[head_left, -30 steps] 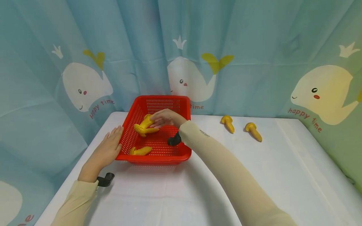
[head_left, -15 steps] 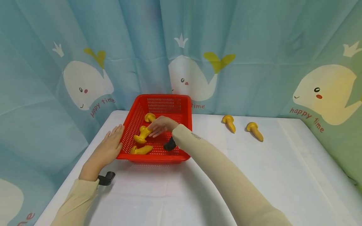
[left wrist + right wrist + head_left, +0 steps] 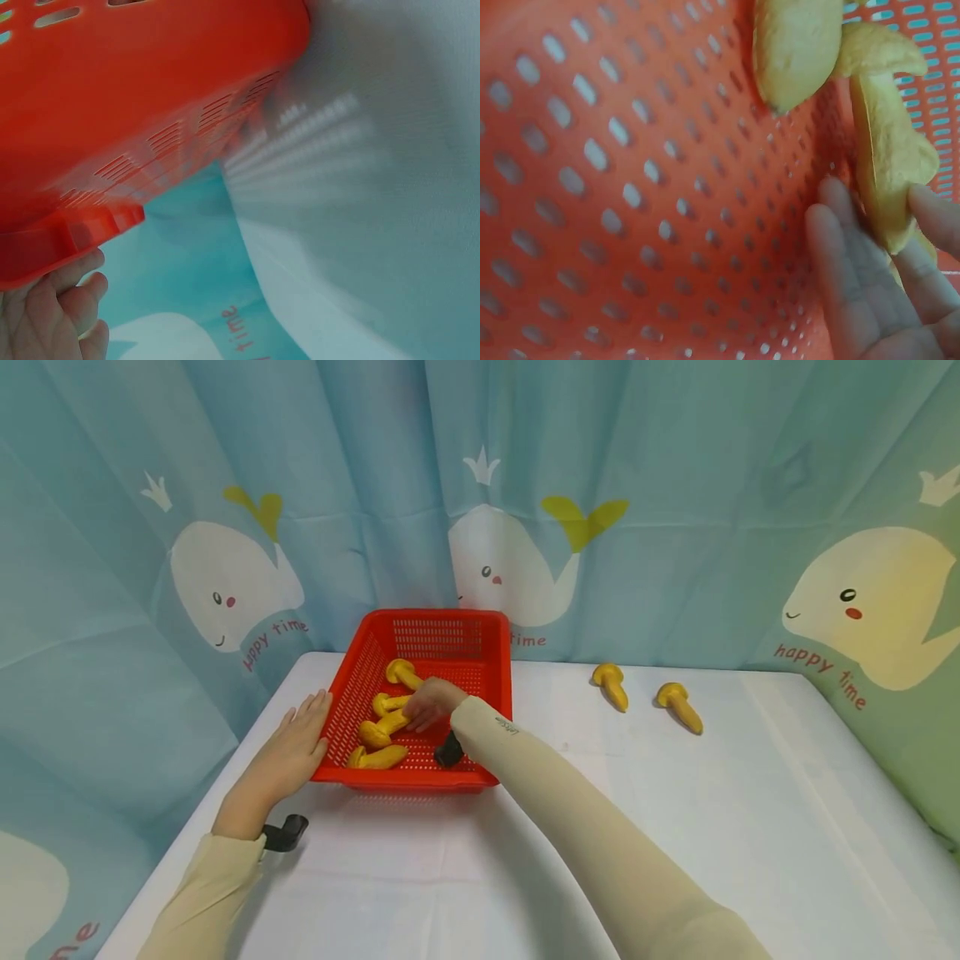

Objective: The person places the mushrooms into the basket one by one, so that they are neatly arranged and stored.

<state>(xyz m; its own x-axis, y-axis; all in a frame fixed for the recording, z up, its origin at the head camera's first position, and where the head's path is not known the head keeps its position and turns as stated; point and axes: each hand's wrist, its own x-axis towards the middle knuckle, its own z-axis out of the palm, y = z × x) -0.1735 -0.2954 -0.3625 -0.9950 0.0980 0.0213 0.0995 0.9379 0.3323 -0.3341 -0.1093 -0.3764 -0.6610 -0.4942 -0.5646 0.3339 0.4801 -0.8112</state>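
Note:
A red perforated basket (image 3: pixel 435 780) stands on the table with several yellow toy mushrooms along its left side. My left hand (image 3: pixel 288 750) lies against the left rim, fingers extended; the left wrist view shows its fingers (image 3: pixel 79 294) beside the rim's outer edge. Inside the basket, my right hand (image 3: pixel 433 702) has thumb and fingers at the stem of one mushroom (image 3: pixel 885 165), its cap pointing left in the head view. Nearer the front lies another mushroom (image 3: pixel 378 757). Farther back are a mushroom (image 3: pixel 387 703) and one (image 3: pixel 402 672) by the far left corner.
Two more yellow mushrooms, one (image 3: pixel 611 687) and another (image 3: pixel 680 707), lie on the white-covered table (image 3: pixel 600 802) right of the basket. A blue curtain (image 3: pixel 660 460) with whale prints hangs behind the table and at its left side.
The right hand has come nearer the basket's front, and the mushroom at its fingers now lies beside the others. Caps and stems that overlapped are spread apart. The left hand stays at the rim.

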